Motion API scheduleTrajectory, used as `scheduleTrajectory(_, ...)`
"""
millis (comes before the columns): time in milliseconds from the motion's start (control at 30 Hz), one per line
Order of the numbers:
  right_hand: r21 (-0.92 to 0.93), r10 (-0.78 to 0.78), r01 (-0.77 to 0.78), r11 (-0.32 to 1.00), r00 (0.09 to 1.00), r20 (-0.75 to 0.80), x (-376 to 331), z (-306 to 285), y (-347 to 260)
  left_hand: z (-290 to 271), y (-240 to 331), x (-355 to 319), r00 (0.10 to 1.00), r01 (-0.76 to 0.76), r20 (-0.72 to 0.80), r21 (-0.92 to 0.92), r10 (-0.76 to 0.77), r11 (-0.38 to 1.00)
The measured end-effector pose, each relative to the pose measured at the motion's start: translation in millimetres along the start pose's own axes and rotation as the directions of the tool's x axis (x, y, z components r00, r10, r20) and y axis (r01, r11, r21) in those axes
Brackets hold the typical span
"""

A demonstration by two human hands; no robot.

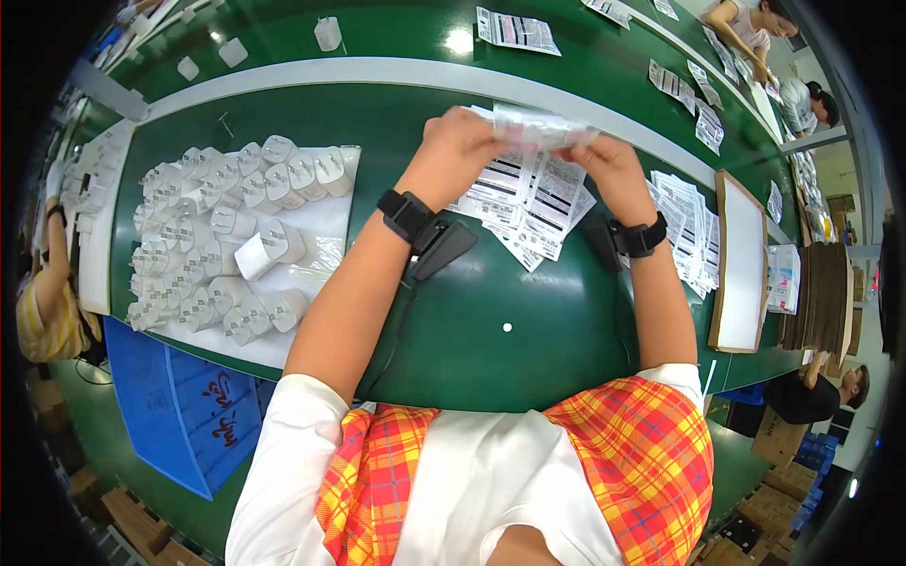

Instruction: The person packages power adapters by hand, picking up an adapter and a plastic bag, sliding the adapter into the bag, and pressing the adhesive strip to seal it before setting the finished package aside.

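My left hand and my right hand are raised over the far side of the green table, both closed on opposite ends of a shiny, clear-looking plastic pouch. The pouch is stretched sideways between them and blurred, so what it contains, if anything, is hard to tell. Below it lies a spread of printed packaging pouches, white with dark text blocks. To the left, many white plug-in power adapters stand on a white sheet, most with their metal prongs facing up. A small white round piece lies nearer to me.
More printed pouches are stacked at right beside an upright-edged cardboard tray. A blue bin stands below the left table edge. Beyond the white rail runs a green conveyor carrying pouches and adapters. Co-workers sit at both sides.
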State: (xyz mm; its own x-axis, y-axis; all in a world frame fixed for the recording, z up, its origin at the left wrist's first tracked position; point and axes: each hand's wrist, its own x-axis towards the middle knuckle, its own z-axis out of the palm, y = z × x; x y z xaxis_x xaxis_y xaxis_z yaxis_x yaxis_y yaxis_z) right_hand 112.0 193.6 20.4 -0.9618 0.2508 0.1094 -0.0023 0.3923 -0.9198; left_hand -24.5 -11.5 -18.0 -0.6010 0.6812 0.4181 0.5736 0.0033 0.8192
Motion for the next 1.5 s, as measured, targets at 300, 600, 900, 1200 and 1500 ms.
scheduleTrajectory(300,-0.551,-0.118,0.257,0.794,0.954,0.276,-36.9,34.4,-43.4,5.4,28.0,-21.9,0.937,-0.086,0.339,0.467,-0.088,0.88)
scheduleTrajectory(600,-0.612,-0.109,0.254,0.749,0.958,0.263,-29.9,52.8,-34.3,9.3,21.9,-26.6,0.954,-0.128,0.299,0.454,-0.016,0.882)
scheduleTrajectory(900,-0.566,-0.125,0.433,0.702,0.857,0.5,-56.6,16.1,-44.3,13.8,20.5,-27.3,0.949,-0.132,0.315,0.462,-0.023,0.877)
scheduleTrajectory(1200,-0.039,0.376,-0.554,0.832,0.613,-0.695,-426.5,-166.3,-57.2,10.3,32.7,-23.9,0.954,-0.104,0.297,0.442,-0.036,0.891)
scheduleTrajectory(1500,-0.616,0.112,-0.351,0.705,0.913,-0.393,-179.4,-45.9,-110.6,13.8,25.8,-25.5,0.975,-0.163,0.216,0.584,0.041,0.795)
